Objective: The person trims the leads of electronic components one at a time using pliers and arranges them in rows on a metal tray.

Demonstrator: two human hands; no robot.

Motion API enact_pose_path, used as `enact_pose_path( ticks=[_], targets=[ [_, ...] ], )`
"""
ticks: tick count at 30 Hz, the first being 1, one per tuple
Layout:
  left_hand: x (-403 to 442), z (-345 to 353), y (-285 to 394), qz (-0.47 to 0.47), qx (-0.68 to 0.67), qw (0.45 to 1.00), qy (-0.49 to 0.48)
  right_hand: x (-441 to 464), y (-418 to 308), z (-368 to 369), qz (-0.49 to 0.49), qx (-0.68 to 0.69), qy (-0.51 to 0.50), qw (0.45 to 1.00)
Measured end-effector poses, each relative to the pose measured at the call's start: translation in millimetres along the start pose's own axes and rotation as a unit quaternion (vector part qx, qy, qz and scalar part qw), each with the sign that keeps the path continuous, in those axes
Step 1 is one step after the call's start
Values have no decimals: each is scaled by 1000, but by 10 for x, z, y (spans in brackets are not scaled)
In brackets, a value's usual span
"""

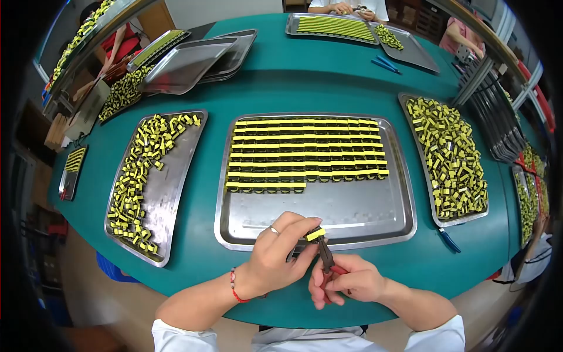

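My left hand (284,252) pinches a small black part with a yellow top (315,234) between thumb and fingers. In my right hand (346,280) are red-handled pliers (326,258), their dark jaws touching the underside of that part. Both hands are over the front edge of a metal tray (316,214). Rows of like parts (305,155) stand in the tray's upper portion, the lowest row reaching only about halfway across.
Loose yellow-topped parts fill a right tray (448,158) and lie in a left tray (170,193). Blue-handled tools (449,240) rest at right; more pliers (387,64) lie farther back. Stacked empty trays (190,64) stand back left. People (350,7) sit across the table.
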State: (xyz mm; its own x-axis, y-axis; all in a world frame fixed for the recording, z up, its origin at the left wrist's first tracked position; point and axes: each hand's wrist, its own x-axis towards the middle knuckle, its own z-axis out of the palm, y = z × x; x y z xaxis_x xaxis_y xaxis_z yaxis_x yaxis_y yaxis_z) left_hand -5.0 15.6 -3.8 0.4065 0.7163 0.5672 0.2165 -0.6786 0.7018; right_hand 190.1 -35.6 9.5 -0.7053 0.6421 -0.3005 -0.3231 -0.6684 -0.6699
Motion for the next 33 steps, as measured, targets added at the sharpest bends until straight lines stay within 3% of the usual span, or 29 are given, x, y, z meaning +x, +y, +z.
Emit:
enact_pose_path(
  ticks=[11, 17, 23, 28, 33],
  targets=[
    [-42, -17, -8, 14, -4, 1000, -9, -4, 31, -51, -5, -10, -13, 1000],
    [32, -15, 10, 37, 0, 999, 32, 13, 57, -126, 2, -19, -81, 997],
    [62, 14, 56, 11, -16, 997, 74, -26, 32, -98, -35, -39, -56, 997],
    [28, 44, 28, 6, -15, 997, 73, -18, 0, -69, 22, -34, -79, 996],
    [3, 38, 53, 7, -12, 998, 57, -32, -4, -61, 13, -15, -42, 999]
  ],
)
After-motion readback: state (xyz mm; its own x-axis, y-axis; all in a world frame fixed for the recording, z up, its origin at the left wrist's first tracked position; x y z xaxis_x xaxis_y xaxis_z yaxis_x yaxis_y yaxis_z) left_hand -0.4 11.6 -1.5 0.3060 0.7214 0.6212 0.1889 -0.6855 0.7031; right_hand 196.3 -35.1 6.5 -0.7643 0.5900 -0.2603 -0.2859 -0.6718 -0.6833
